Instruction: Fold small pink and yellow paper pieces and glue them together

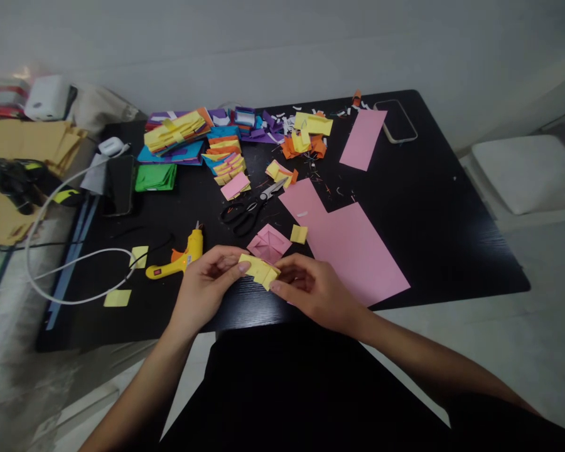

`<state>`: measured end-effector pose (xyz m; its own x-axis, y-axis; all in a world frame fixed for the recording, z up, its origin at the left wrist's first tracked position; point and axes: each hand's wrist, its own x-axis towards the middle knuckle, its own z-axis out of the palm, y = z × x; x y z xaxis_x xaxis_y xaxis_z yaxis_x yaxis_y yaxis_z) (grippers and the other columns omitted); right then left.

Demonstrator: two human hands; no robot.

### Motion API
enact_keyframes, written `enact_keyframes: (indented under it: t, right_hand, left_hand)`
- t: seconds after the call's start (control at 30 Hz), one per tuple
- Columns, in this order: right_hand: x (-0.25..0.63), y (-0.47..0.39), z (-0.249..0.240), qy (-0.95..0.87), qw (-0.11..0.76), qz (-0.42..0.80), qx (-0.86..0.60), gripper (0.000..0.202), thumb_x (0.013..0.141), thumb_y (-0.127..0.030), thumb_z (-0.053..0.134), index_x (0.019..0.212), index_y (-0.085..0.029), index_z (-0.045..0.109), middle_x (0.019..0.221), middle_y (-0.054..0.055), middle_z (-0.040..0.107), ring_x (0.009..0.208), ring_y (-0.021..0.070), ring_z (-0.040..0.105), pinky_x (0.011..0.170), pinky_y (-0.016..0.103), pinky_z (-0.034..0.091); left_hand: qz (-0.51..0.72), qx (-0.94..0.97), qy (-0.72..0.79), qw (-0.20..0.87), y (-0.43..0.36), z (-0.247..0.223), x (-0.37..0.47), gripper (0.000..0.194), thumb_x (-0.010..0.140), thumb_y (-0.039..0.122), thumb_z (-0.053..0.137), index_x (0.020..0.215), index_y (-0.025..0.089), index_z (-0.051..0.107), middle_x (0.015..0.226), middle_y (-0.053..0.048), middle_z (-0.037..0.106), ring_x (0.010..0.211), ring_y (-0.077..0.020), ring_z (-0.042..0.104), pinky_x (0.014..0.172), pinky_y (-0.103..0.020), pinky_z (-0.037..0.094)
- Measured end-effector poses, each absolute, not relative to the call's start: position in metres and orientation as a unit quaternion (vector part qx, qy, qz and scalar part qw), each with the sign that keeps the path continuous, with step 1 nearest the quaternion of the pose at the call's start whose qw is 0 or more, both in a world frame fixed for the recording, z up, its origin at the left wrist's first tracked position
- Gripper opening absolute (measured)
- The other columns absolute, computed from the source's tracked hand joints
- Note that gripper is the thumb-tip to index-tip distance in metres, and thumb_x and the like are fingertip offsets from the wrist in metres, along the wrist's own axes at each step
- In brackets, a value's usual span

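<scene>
Between my two hands, near the table's front edge, is a folded yellow paper piece (260,270). My left hand (208,282) pinches its left end between thumb and fingers. The right end is gripped by my right hand (313,289), thumb below and fingers curled behind. Just beyond the held piece lies a folded pink paper (270,243), with a small yellow square (299,234) to its right. A yellow glue gun (188,252) rests left of my left hand. Black-handled scissors (252,207) lie behind the pink fold.
Large pink sheets (358,251) cover the right-centre of the black table (452,232). Folded coloured paper stacks (176,132), a green bundle (155,177) and orange and yellow scraps (306,141) lie at the back. A white cable (32,276) loops at left; a phone (119,185) lies nearby.
</scene>
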<state>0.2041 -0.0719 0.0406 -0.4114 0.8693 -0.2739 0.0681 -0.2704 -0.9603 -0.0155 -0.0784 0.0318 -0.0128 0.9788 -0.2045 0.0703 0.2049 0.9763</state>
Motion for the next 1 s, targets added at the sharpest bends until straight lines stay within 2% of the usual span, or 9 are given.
enact_keyframes:
  t: [0.1, 0.3, 0.5, 0.63, 0.7, 0.87, 1.0]
  right_hand:
    - [0.203, -0.072, 0.037, -0.532, 0.298, 0.641, -0.466, 0.015, 0.085, -0.023, 0.076, 0.099, -0.019, 0.073, 0.095, 0.006, 0.080, 0.086, 0.0186, 0.077, 0.081, 0.036, 0.064]
    - [0.206, -0.070, 0.027, -0.540, 0.282, 0.630, -0.482, 0.011, 0.087, -0.019, 0.073, 0.098, -0.020, 0.075, 0.091, 0.005, 0.080, 0.079, 0.0175, 0.076, 0.072, 0.033, 0.063]
    - [0.217, -0.056, 0.019, -0.633, 0.266, 0.561, -0.463, 0.012, 0.090, -0.019, 0.074, 0.101, -0.023, 0.075, 0.095, 0.002, 0.079, 0.078, 0.0158, 0.073, 0.072, 0.031, 0.060]
    - [0.224, -0.030, 0.013, -0.777, 0.276, 0.416, -0.384, 0.008, 0.091, -0.023, 0.077, 0.098, -0.022, 0.074, 0.100, 0.004, 0.076, 0.097, 0.0209, 0.067, 0.089, 0.038, 0.054]
    - [0.225, -0.016, 0.009, -0.827, 0.264, 0.367, -0.334, 0.006, 0.093, -0.025, 0.075, 0.097, -0.021, 0.074, 0.100, 0.005, 0.074, 0.100, 0.0228, 0.064, 0.094, 0.041, 0.051]
    - [0.223, 0.008, -0.003, -0.881, 0.223, 0.325, -0.261, 0.008, 0.098, -0.024, 0.068, 0.096, -0.022, 0.075, 0.097, 0.002, 0.074, 0.095, 0.0214, 0.060, 0.091, 0.039, 0.046]
    - [0.223, 0.016, -0.010, -0.899, 0.206, 0.301, -0.241, 0.014, 0.101, -0.029, 0.064, 0.101, -0.023, 0.077, 0.101, 0.003, 0.074, 0.095, 0.0214, 0.058, 0.089, 0.038, 0.044]
  left_hand:
    - [0.398, 0.496, 0.576, 0.513, -0.075, 0.034, -0.019, 0.020, 0.083, 0.032, 0.082, 0.097, 0.019, 0.077, 0.084, -0.003, 0.076, 0.076, -0.0157, 0.070, 0.075, -0.027, 0.059]
    - [0.337, 0.527, 0.606, 0.492, -0.067, 0.033, -0.016, 0.022, 0.085, 0.038, 0.079, 0.096, 0.020, 0.078, 0.087, -0.004, 0.075, 0.065, -0.0130, 0.063, 0.056, -0.021, 0.054]
    - [0.308, 0.501, 0.625, 0.514, -0.056, 0.025, -0.016, 0.023, 0.084, 0.037, 0.080, 0.098, 0.020, 0.076, 0.085, -0.004, 0.076, 0.068, -0.0137, 0.065, 0.055, -0.021, 0.054]
    - [0.298, 0.492, 0.637, 0.512, -0.045, 0.024, -0.018, 0.021, 0.084, 0.036, 0.081, 0.095, 0.019, 0.074, 0.084, -0.004, 0.075, 0.069, -0.0136, 0.066, 0.054, -0.020, 0.053]
    - [0.295, 0.496, 0.645, 0.502, -0.039, 0.025, -0.018, 0.021, 0.083, 0.036, 0.081, 0.094, 0.019, 0.075, 0.085, -0.004, 0.075, 0.069, -0.0134, 0.066, 0.055, -0.021, 0.054]
    - [0.297, 0.501, 0.661, 0.473, -0.028, 0.025, -0.015, 0.018, 0.081, 0.033, 0.083, 0.091, 0.019, 0.078, 0.085, -0.004, 0.076, 0.068, -0.0142, 0.066, 0.056, -0.023, 0.056]
    - [0.289, 0.511, 0.671, 0.454, -0.026, 0.024, -0.013, 0.016, 0.081, 0.034, 0.083, 0.090, 0.021, 0.080, 0.087, -0.004, 0.077, 0.068, -0.0146, 0.066, 0.057, -0.025, 0.057]
